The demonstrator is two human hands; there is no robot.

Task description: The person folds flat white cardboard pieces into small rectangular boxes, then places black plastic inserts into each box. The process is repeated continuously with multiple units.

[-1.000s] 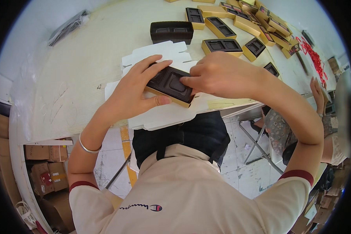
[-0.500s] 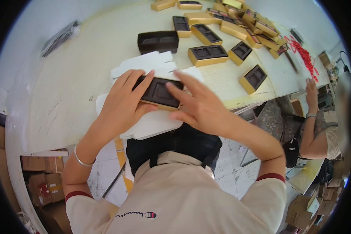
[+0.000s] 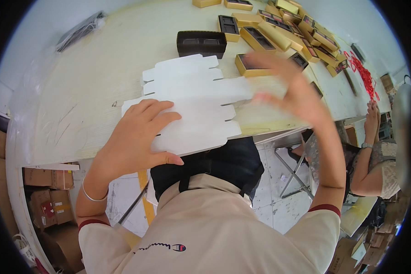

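White flat cardboard box blanks (image 3: 192, 100) with slotted flaps lie stacked at the table's front edge. My left hand (image 3: 141, 132) rests on their left side, fingers spread and thumb at the near edge. Off to the right, my right hand (image 3: 287, 86) is in the air, smeared by motion, with thumb and fingers apart and nothing visible between them. Beneath its blurred fingers is a gold box with a black insert (image 3: 251, 68), partly hidden. Farther back, a plain gold box (image 3: 274, 36) shows a soft, blurred outline.
A black tray (image 3: 201, 44) stands behind the blanks. Several gold boxes (image 3: 324, 39) are heaped at the back right, near red cords (image 3: 363, 75). A dark flat bundle (image 3: 80, 29) lies back left. Another person's hands (image 3: 372, 116) are at the table's right edge.
The gold box with black insert that both hands held has left the blanks. My right hand has swung right and away. My left hand now lies on the bare white blanks.
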